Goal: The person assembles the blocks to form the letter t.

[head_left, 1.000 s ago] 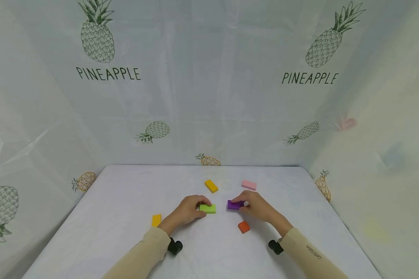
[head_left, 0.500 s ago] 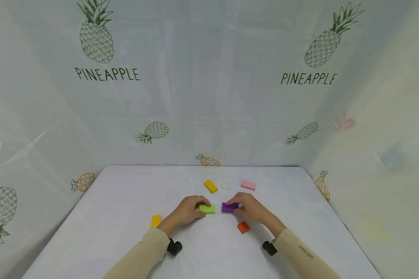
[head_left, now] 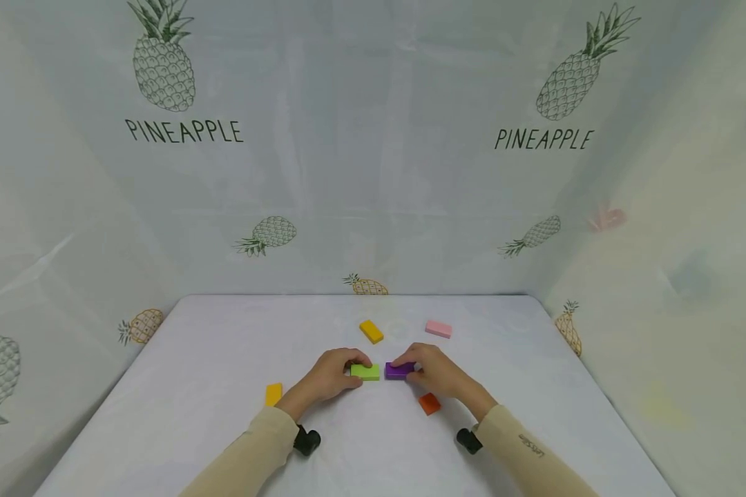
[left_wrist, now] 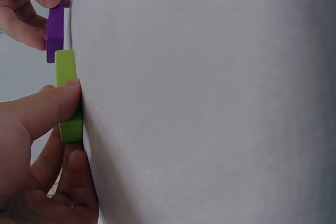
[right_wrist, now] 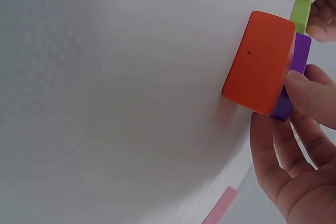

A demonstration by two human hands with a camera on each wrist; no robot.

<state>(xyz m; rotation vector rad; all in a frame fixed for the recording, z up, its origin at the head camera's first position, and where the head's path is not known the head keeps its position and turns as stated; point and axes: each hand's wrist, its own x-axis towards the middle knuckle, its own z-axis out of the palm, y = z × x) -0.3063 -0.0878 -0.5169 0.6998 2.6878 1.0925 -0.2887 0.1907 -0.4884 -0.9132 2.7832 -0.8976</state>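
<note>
A lime-green block (head_left: 365, 373) lies on the white table, pinched between thumb and fingers of my left hand (head_left: 331, 375). To its right my right hand (head_left: 438, 373) pinches a purple block (head_left: 398, 372) the same way. The two blocks are lined up end to end, with a narrow gap between them in the head view. In the left wrist view the purple block (left_wrist: 55, 32) stands just beyond the green block's (left_wrist: 66, 66) far end. An orange-red block (right_wrist: 261, 62) stands close by the right hand and partly covers the purple one in the right wrist view.
Behind the hands lie a yellow block (head_left: 371, 331) and a pink block (head_left: 438, 328). Another yellow block (head_left: 274, 394) sits beside the left wrist. The white table (head_left: 224, 345) ends at a hanging sheet (head_left: 348, 172) with pineapple prints.
My right hand has slid the purple block leftward toward the green one, narrowing the gap between them. The left hand keeps its pinch on the green block in about the same place.
</note>
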